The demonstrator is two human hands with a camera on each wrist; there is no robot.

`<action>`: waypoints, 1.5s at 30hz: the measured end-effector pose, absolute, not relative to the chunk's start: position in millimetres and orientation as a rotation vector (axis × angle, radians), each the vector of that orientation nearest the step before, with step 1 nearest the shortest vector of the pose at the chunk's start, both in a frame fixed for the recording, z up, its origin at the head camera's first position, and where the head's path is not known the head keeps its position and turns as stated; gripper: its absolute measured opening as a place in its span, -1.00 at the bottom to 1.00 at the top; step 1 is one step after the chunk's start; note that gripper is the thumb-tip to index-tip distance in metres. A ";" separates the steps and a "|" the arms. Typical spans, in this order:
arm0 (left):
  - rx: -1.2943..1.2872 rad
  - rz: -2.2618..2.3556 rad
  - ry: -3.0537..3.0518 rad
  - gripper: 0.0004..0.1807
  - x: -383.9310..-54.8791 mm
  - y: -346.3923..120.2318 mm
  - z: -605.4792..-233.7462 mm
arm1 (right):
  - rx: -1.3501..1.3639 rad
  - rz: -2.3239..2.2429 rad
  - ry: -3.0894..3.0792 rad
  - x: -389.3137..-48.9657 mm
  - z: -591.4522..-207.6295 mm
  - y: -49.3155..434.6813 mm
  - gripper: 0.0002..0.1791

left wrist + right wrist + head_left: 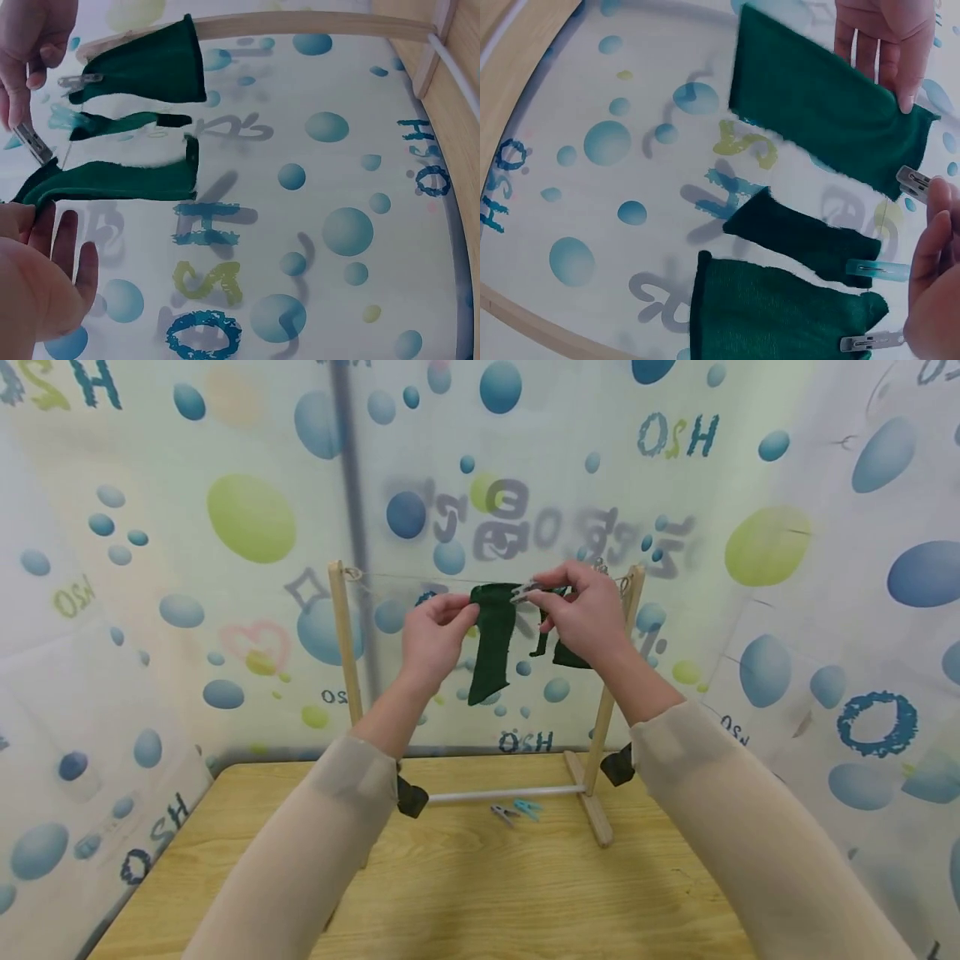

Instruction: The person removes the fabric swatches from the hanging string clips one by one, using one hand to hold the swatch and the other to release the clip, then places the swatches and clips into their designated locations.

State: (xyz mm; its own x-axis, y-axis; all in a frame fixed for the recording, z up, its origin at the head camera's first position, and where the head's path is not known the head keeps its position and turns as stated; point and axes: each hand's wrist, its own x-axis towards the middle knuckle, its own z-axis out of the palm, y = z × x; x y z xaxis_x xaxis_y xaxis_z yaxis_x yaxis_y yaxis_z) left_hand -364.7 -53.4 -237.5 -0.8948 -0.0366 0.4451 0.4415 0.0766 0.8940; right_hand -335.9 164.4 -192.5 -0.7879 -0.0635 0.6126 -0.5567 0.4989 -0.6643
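A dark green cloth piece (pixel 491 643) hangs from the string between two wooden posts. My left hand (pixel 435 639) pinches its upper left corner between thumb and fingers. With my right hand (pixel 581 610) I pinch a grey clothespin (pixel 913 180), its tips at the cloth's upper right corner. Beside it, a narrow green strip (pixel 806 236) hangs under a light blue clothespin (pixel 877 270). A wider green piece (pixel 780 307) hangs further along, held by another grey clothespin (pixel 870 342); my right hand partly hides these two in the head view.
The rack's left post (pixel 347 643) and right post (pixel 615 693) stand on the wooden table (pixel 465 885), joined low down by a white rod (pixel 502 794). A grey clothespin (pixel 504 815) and a blue clothespin (pixel 528 810) lie near the rod. A patterned curtain (pixel 247 518) hangs behind.
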 end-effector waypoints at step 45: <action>-0.513 -1.201 -2.965 -0.86 -314.1 -147.1 -345.9 | 0.209 1.539 -2.494 -294.3 -349.3 229.3 -0.64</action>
